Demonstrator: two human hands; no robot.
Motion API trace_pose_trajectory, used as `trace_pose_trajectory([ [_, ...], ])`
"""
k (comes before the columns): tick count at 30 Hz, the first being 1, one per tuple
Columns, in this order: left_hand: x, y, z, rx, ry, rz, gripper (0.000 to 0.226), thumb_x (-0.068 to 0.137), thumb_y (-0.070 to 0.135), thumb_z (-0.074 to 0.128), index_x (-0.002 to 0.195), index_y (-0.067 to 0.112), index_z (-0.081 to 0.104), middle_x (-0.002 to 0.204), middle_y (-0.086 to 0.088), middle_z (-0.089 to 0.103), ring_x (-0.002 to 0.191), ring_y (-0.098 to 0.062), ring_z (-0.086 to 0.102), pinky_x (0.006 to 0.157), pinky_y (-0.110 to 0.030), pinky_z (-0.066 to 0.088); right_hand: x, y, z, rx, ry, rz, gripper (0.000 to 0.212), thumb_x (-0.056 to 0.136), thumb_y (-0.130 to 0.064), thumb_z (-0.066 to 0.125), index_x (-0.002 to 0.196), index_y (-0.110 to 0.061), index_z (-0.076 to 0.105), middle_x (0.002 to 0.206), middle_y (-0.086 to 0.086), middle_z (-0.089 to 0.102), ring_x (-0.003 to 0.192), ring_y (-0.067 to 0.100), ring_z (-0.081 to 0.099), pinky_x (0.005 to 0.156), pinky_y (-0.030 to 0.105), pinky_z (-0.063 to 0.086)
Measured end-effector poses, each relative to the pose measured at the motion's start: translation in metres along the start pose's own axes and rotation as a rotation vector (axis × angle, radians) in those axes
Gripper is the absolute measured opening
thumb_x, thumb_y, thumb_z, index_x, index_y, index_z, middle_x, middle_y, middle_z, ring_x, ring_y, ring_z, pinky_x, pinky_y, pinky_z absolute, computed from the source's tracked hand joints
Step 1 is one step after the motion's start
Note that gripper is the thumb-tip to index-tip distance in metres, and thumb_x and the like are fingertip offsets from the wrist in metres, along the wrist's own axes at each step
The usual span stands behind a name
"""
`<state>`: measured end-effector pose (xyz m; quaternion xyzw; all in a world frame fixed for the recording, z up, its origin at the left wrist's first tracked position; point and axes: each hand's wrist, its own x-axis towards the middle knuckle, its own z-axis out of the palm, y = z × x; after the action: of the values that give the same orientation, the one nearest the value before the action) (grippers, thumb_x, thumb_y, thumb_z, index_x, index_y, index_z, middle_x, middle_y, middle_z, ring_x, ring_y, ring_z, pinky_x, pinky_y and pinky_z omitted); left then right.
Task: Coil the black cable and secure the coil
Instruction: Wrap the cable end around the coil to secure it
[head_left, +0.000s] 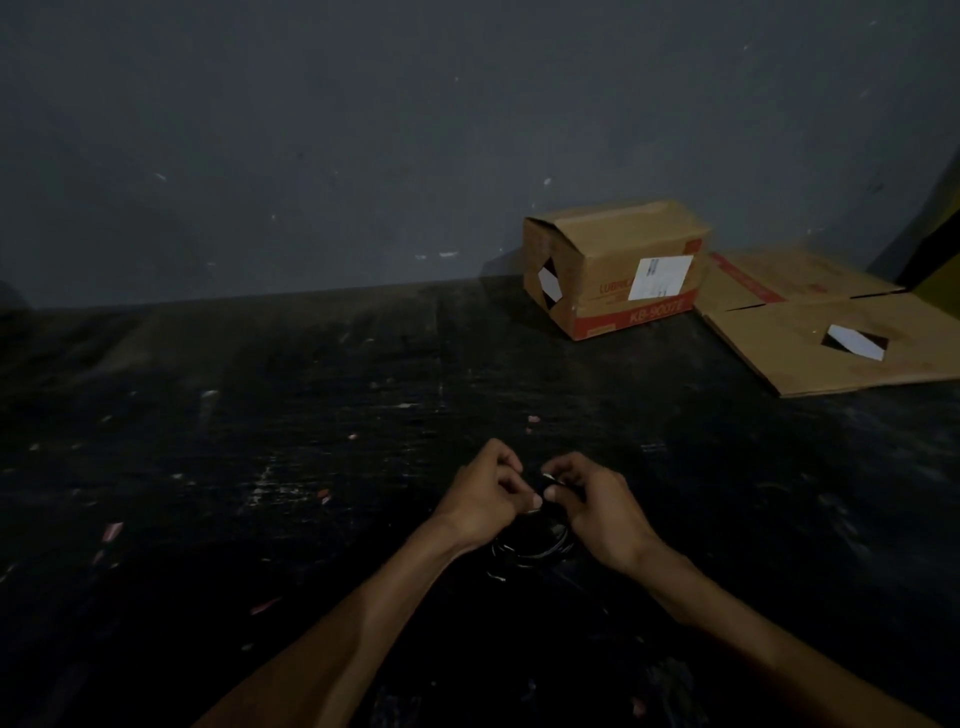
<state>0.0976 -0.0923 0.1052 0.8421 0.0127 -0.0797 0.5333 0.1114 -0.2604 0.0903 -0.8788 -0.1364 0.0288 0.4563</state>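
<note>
1. Black cable (530, 552): a small coil of several loops, held between both hands low over the table (260, 467), near its front edge and right of the middle. The light is very dim and the cable nearly matches the dark top.
2. Orientation: I see the lower arc of the loops hanging below the hands. I cannot tell how far the coil's plane tilts, or make out any long axis.
3. Left hand (485, 499): fingers curled in tight, thumb pressed to fingertips, pinching the top of the coil.
4. Right hand (592, 506): same narrow pinch on the coil top, thumb tip just beside the left thumb. A small pale glint shows between the fingertips; I cannot tell what it is.
5. Cardboard box (613, 270): at the table's far edge, towards the right, against the wall (363, 130), closed. A diamond-shaped cut-out in its left end face shows something white inside; contents otherwise hidden.
6. Flattened cardboard (831, 332): lies just right of the box in the far right corner, with a like cut-out showing white.
</note>
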Motion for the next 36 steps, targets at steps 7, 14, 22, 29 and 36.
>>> trace_pose_trajectory([
  [7,0.003,-0.006,-0.004,-0.156,0.067,0.036,0.031,0.084,0.022,0.073,0.109,0.022,0.056,0.108,0.000,0.069,0.101,-0.012,0.066,0.089,-0.030,0.054,0.018,0.004,-0.002,0.235,0.175,0.135,0.019,0.089,-0.011,0.063,0.076,-0.024,0.062,0.078,-0.004,0.068,0.074,0.006,0.065,0.059,0.018,0.048],
  [14,0.015,-0.031,-0.012,-0.178,0.195,-0.146,0.023,0.085,0.020,0.072,0.104,0.018,0.059,0.105,-0.007,0.065,0.097,-0.022,0.065,0.079,-0.033,0.056,0.030,0.022,0.010,0.615,0.270,0.389,0.013,0.089,-0.002,0.061,0.081,-0.012,0.067,0.089,0.011,0.068,0.084,0.024,0.063,0.081,0.044,0.054],
  [22,0.025,-0.067,0.007,-0.646,0.334,-0.506,0.044,0.080,0.005,0.076,0.112,0.007,0.046,0.105,-0.013,0.058,0.091,-0.024,0.060,0.072,-0.031,0.054,0.024,0.056,0.039,0.344,0.095,0.432,0.016,0.092,-0.001,0.055,0.094,-0.011,0.068,0.092,0.011,0.068,0.069,0.019,0.061,0.059,0.032,0.054],
  [29,0.033,-0.102,0.029,-0.583,0.451,-0.595,0.039,0.080,0.003,0.076,0.114,0.001,0.058,0.109,-0.014,0.061,0.090,-0.023,0.062,0.071,-0.030,0.054,0.021,0.081,0.056,0.111,-0.003,0.435,0.023,0.091,0.000,0.054,0.102,-0.008,0.073,0.076,0.009,0.068,0.055,0.012,0.058,0.059,0.027,0.053],
  [36,0.040,-0.106,0.030,-0.265,0.448,-0.547,0.025,0.083,0.007,0.072,0.107,0.009,0.065,0.114,-0.012,0.068,0.093,-0.025,0.067,0.090,-0.039,0.055,0.025,0.085,0.055,-0.106,-0.242,0.369,0.034,0.093,-0.008,0.050,0.122,-0.016,0.066,0.122,0.006,0.068,0.111,0.018,0.062,0.091,0.020,0.043],
])
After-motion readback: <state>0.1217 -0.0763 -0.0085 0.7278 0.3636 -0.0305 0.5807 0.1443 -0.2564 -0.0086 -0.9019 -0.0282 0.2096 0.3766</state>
